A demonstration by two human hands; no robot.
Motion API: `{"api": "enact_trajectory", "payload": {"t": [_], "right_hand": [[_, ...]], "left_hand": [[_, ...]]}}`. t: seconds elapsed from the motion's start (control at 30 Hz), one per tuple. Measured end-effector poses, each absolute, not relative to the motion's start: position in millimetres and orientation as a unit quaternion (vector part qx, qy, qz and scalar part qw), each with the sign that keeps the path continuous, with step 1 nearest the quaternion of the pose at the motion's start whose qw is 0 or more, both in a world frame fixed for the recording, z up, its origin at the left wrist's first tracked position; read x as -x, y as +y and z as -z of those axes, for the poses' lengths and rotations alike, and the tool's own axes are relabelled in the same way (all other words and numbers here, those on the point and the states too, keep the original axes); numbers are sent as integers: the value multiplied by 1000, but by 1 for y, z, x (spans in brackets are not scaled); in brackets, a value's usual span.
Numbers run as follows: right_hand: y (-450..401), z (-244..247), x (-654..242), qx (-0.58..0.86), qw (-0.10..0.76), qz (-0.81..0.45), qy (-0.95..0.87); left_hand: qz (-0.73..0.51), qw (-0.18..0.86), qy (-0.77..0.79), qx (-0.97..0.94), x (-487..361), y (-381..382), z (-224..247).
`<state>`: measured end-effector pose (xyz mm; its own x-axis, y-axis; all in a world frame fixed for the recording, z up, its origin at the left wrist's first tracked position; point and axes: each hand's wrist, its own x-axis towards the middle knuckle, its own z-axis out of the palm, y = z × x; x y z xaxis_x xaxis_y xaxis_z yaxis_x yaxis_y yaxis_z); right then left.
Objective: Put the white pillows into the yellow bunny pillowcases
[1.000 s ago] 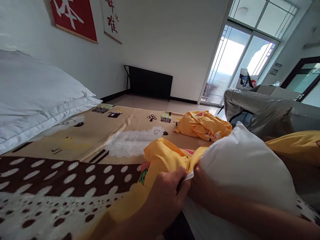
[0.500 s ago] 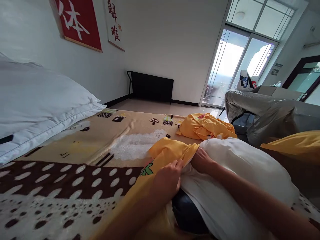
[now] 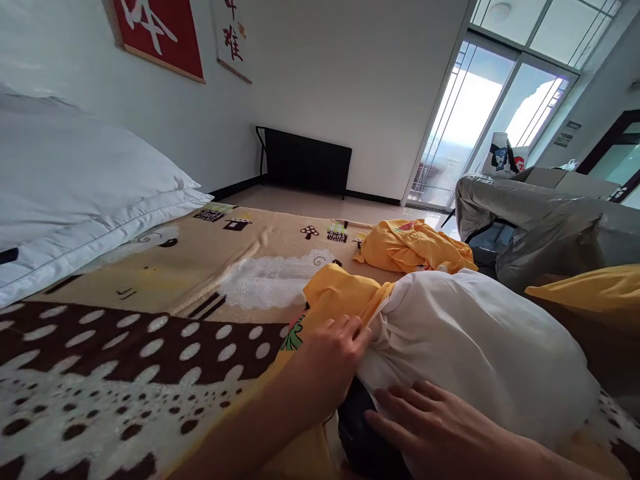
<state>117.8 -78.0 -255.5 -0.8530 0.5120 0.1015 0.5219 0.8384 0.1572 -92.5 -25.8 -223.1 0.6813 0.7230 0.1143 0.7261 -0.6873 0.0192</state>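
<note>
A plump white pillow (image 3: 490,340) lies in front of me, its far end tucked against the opening of a yellow pillowcase (image 3: 345,291) with a green leaf print. My left hand (image 3: 337,353) has its fingers curled over the pillowcase's edge, holding it beside the pillow. Lower and to the right, my right hand (image 3: 430,423) rests on the near side of the pillow, fingers spread and holding nothing. Between the two hands shows something dark (image 3: 367,430), perhaps clothing. How far the pillow reaches into the case is hidden.
A patterned blanket (image 3: 240,240) covers the bed. Beyond the pillow sits a bundled yellow cloth (image 3: 415,245); another yellow cloth (image 3: 595,288) is at right. A large white pillow (image 3: 85,180) lies at left. Plastic-covered furniture (image 3: 545,207) stands by the glass door (image 3: 480,100).
My right hand has let go of the fabric at the case's opening and come back toward me onto the pillow, its fingers spreading. My left hand stays on the pillowcase edge.
</note>
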Motion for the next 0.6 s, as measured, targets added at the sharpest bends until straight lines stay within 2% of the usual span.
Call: {"api": "enact_trajectory", "payload": {"t": [0.13,0.2,0.37,0.6], "right_hand": [[-78,253,-131,316,20,34,-948],[-79,250,-135,349,29,24,-936],[-81,248,-143,385,40,-14,-922],[-71,259,-139,364,64,7,-929]], "left_hand": [[42,-40,-252,966,92,-51,221],[-4,-71,-269,961,93,-55,223],[-26,-57,-406,912,102,-45,225],[-60,-79,-356,929,105,-57,199]]}}
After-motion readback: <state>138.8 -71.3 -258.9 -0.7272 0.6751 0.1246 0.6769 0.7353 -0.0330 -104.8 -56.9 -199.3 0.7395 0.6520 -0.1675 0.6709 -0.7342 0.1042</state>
